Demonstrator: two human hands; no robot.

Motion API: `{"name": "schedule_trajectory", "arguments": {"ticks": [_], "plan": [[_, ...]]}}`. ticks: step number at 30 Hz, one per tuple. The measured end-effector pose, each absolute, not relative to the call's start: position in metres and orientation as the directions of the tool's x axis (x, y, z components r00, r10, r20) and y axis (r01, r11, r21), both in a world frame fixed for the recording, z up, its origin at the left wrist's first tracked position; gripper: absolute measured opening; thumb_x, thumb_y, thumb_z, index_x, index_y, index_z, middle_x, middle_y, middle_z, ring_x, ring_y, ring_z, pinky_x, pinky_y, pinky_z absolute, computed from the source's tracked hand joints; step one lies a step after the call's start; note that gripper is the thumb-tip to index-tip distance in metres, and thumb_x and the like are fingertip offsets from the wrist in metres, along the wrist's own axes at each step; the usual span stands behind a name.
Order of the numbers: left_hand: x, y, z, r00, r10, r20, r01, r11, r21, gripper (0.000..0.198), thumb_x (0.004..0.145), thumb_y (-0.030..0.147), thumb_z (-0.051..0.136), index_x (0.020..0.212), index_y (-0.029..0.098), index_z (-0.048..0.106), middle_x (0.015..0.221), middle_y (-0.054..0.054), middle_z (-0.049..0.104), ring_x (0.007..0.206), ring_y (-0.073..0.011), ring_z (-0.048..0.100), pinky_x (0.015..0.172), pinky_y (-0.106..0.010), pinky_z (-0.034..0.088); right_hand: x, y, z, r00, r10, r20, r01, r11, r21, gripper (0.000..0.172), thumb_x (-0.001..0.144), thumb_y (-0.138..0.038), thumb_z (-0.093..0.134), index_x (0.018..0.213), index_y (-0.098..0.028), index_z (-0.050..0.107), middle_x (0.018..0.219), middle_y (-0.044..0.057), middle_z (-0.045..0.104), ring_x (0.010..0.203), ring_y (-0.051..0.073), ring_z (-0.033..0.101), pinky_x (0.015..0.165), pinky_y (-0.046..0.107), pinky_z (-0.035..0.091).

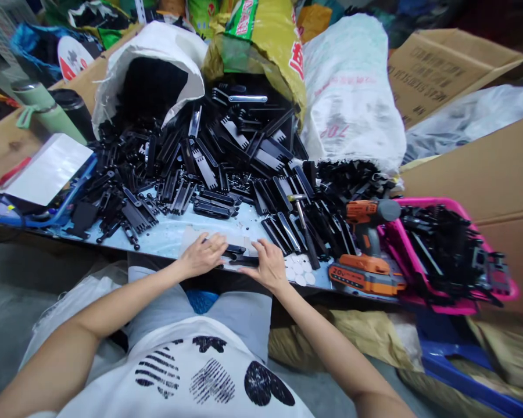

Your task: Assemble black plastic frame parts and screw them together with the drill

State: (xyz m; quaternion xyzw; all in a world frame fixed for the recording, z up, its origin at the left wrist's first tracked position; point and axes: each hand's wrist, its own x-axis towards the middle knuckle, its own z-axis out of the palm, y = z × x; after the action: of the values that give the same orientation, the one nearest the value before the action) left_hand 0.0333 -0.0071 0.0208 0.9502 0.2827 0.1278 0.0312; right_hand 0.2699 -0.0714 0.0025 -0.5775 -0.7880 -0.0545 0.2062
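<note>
At the table's front edge, my left hand (204,254) has its fingers curled over the left end of a long black part (246,260). My right hand (268,267) grips the part's right end between thumb and fingers. A second slim black piece (234,248) lies just behind it, close to my left fingers. Under them is a pale pad or plate (239,238). My fingers cover both ends of the long part, so its exact kind is hidden. Behind my hands lies a small stack of black parts (215,204).
Heaps of black parts (169,151) spill from a white sack (157,40) and a yellow sack (261,55). At right are a hammer (304,223), white discs (300,268), an orange cordless drill (366,249) and a pink basket (512,287). A blue tray (65,217) stands left.
</note>
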Motion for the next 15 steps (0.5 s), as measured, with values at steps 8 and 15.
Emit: {"name": "schedule_trajectory", "arguments": {"ticks": [8,15], "plan": [[0.044,0.0,0.048,0.852,0.418,0.316,0.384,-0.908,0.167,0.048,0.094,0.049,0.037,0.069,0.013,0.057,0.064,-0.01,0.061,0.063,-0.02,0.058,0.056,-0.029,0.04,0.299,-0.082,0.056,-0.468,0.787,0.403,0.817,0.559,-0.142,0.055,0.089,-0.062,0.041,0.057,-0.017,0.049,0.054,0.002,0.046,0.052,0.013,0.041,0.052,0.028,0.026],[0.037,-0.07,0.105,0.627,0.449,0.636,-0.168,-0.719,0.674,0.052,0.099,0.047,0.015,0.071,0.019,0.05,0.053,0.0,0.05,0.048,-0.0114,0.045,0.048,-0.025,0.034,0.229,-0.11,0.091,-0.561,0.672,0.483,0.06,0.615,-0.786,0.065,0.092,-0.064,0.009,0.06,-0.021,0.046,0.048,0.001,0.043,0.045,0.014,0.045,0.049,0.03,0.036]]}}
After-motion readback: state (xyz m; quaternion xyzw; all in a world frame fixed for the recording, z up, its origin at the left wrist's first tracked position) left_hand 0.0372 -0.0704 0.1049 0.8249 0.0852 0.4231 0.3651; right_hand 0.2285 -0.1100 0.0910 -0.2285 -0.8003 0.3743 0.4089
